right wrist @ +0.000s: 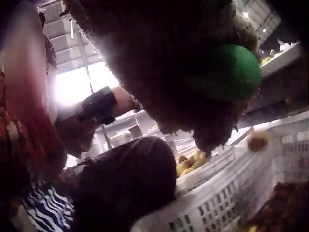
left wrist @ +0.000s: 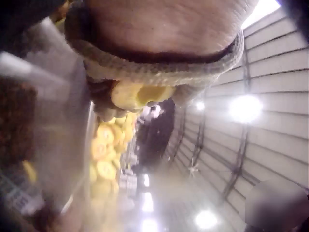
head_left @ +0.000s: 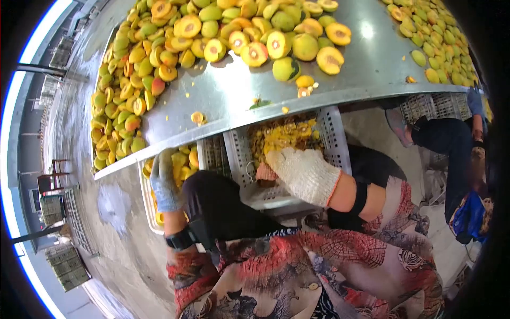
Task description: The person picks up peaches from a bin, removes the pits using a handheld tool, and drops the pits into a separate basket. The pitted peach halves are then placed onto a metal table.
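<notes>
In the head view the left hand (head_left: 166, 183), in a grey-blue glove, is beside a crate of yellow fruit pieces (head_left: 183, 169), just below the table edge. The left wrist view shows a yellow fruit piece (left wrist: 157, 94) held against the glove by the fingers. The right hand (head_left: 305, 175), in a white knitted glove, is over a crate (head_left: 337, 135) of fruit scraps (head_left: 284, 135). Its fingers curl round a smooth green object (right wrist: 236, 72) in the right wrist view; the rest of that object is hidden. A small blurred brown piece (right wrist: 258, 141) appears above the crate.
A metal table (head_left: 228, 101) carries heaped cut fruit (head_left: 154, 53), with more fruit (head_left: 435, 48) at the far right. Another person's dark-clad leg (head_left: 446, 135) is at the right. The wearer's knee (head_left: 212, 196) stands between the hands. Stacked crates (head_left: 66, 266) are at the left.
</notes>
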{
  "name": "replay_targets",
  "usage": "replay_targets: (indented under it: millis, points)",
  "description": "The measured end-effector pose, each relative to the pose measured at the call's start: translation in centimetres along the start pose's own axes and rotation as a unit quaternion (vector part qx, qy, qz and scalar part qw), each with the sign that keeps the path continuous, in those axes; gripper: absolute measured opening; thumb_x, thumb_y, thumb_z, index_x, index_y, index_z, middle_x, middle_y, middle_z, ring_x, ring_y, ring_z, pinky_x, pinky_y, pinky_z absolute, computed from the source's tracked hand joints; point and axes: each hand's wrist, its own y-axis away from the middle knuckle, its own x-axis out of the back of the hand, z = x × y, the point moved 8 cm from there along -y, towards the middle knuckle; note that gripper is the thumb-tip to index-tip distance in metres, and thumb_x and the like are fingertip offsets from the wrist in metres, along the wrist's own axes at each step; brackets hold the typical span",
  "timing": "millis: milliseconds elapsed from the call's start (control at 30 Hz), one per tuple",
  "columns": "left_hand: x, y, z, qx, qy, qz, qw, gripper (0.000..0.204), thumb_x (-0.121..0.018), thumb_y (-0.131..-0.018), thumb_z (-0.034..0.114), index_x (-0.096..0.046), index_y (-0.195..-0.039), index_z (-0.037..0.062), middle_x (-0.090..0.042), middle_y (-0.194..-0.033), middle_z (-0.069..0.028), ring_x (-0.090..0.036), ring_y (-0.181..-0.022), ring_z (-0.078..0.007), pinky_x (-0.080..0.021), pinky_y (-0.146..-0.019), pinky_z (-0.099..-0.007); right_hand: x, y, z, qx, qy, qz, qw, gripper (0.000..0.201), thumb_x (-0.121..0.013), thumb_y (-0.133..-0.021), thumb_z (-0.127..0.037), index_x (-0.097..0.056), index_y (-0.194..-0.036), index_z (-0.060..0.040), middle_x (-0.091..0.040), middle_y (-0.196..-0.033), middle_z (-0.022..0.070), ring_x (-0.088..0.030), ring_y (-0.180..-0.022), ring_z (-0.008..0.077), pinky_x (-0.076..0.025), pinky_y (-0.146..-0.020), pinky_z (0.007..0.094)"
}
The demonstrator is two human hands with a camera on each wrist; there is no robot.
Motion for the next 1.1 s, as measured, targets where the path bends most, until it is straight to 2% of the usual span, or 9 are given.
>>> replay_targets:
  millis: [67, 133, 300, 467, 600, 867, 967, 1067, 1100]
  points:
    - [-0.6, 4.1, -12.0, 0.282, 0.172, 0.073, 0.941, 0.033, -0.059, -0.085, 0.014, -0.056, -0.115, -0.0004, -0.059, -0.105, -0.0157, -0.057, -0.095, -0.0266, -0.044, -0.088, -0.0347, 0.6, 0.2, 0.5, -0.011, -0.004, -0.002, 1.0, 0.017, -0.05, -0.084, -0.022, -0.053, -0.093, -0.008, -0.061, -0.082, 0.0128, -0.064, -0.077, 0.0302, -0.052, -0.059, 0.0434]
    - [-0.2, 0.2, -8.0, 0.37, 0.283, 0.016, 0.885, 0.039, -0.062, -0.084, 0.017, -0.055, -0.118, -0.0008, -0.059, -0.104, -0.0119, -0.055, -0.096, -0.0189, -0.045, -0.086, -0.0299, 0.7, 0.1, 0.7, -0.015, 0.005, 0.003, 1.0, 0.017, -0.051, -0.083, -0.021, -0.053, -0.093, -0.0078, -0.061, -0.082, 0.0125, -0.064, -0.076, 0.0301, -0.052, -0.06, 0.0432]
    - [-4.4, -14.9, -2.3, 0.123, 0.032, -0.15, 0.981, 0.058, -0.066, -0.073, 0.026, -0.052, -0.124, 0.0016, -0.059, -0.117, -0.0169, -0.058, -0.101, -0.0264, -0.045, -0.087, -0.0336, 0.7, 0.4, 0.6, -0.016, 0.013, 0.011, 1.0, 0.017, -0.055, -0.08, -0.02, -0.054, -0.092, -0.0081, -0.061, -0.082, 0.0108, -0.064, -0.077, 0.0293, -0.052, -0.06, 0.0429]
    - [-13.2, -24.6, -4.1, 0.126, -0.111, -0.222, 0.961, 0.053, -0.064, -0.075, 0.022, -0.052, -0.126, 0.0138, -0.056, -0.12, -0.0188, -0.054, -0.11, -0.0336, -0.044, -0.092, -0.0376, 0.7, 0.4, 1.3, -0.009, 0.055, 0.012, 0.998, 0.014, -0.054, -0.08, -0.022, -0.053, -0.091, -0.0121, -0.057, -0.077, 0.0057, -0.062, -0.067, 0.0223, -0.049, -0.047, 0.0373]
    - [-18.5, -26.7, -4.4, 0.03, -0.125, -0.225, 0.966, 0.047, -0.062, -0.076, 0.019, -0.054, -0.122, 0.017, -0.058, -0.116, -0.0168, -0.055, -0.108, -0.0341, -0.045, -0.091, -0.0408, 1.1, 0.3, 1.9, -0.008, 0.059, 0.003, 0.998, 0.012, -0.051, -0.082, -0.021, -0.054, -0.09, -0.0127, -0.057, -0.077, 0.0051, -0.063, -0.069, 0.0214, -0.049, -0.046, 0.0372]
    - [-19.2, -23.8, -4.4, 0.135, -0.112, -0.247, 0.953, 0.053, -0.07, -0.068, 0.01, -0.049, -0.117, 0.0038, -0.061, -0.102, -0.0195, -0.063, -0.086, -0.0344, -0.052, -0.074, -0.0349, 3.7, -0.1, 2.4, -0.04, -0.149, 0.012, 0.988, 0.021, -0.059, -0.079, -0.025, -0.051, -0.088, -0.0079, -0.057, -0.077, 0.0118, -0.063, -0.068, 0.0299, -0.05, -0.053, 0.0389]
    - [-18.4, -20.0, -5.2, 0.349, 0.442, -0.105, 0.819, 0.051, -0.066, -0.072, 0.0, -0.048, -0.12, -0.002, -0.061, -0.101, -0.0124, -0.064, -0.087, -0.0274, -0.055, -0.071, -0.0358, 5.8, -0.5, 3.0, -0.042, -0.277, 0.098, 0.955, 0.03, -0.065, -0.076, -0.027, -0.049, -0.088, -0.005, -0.056, -0.078, 0.0153, -0.061, -0.072, 0.0348, -0.05, -0.06, 0.0399]
    - [-15.7, -15.8, -1.9, 0.331, 0.618, -0.106, 0.705, 0.036, -0.062, -0.079, 0.007, -0.053, -0.114, 0.0071, -0.063, -0.104, -0.0079, -0.062, -0.094, -0.0244, -0.052, -0.078, -0.0366, 7.3, -0.1, 3.1, -0.032, -0.416, 0.181, 0.89, 0.029, -0.066, -0.079, -0.022, -0.055, -0.101, -0.0081, -0.052, -0.077, 0.0139, -0.057, -0.071, 0.0344, -0.046, -0.064, 0.0409]
    - [-14.9, -14.8, -0.3, 0.271, 0.587, -0.118, 0.754, 0.031, -0.057, -0.083, 0.009, -0.054, -0.114, 0.0078, -0.062, -0.106, -0.009, -0.06, -0.098, -0.0255, -0.05, -0.084, -0.04, 7.5, 0.0, 2.8, -0.032, -0.404, 0.199, 0.892, 0.031, -0.066, -0.078, -0.022, -0.055, -0.104, -0.0087, -0.053, -0.079, 0.014, -0.058, -0.072, 0.0347, -0.046, -0.065, 0.0411]
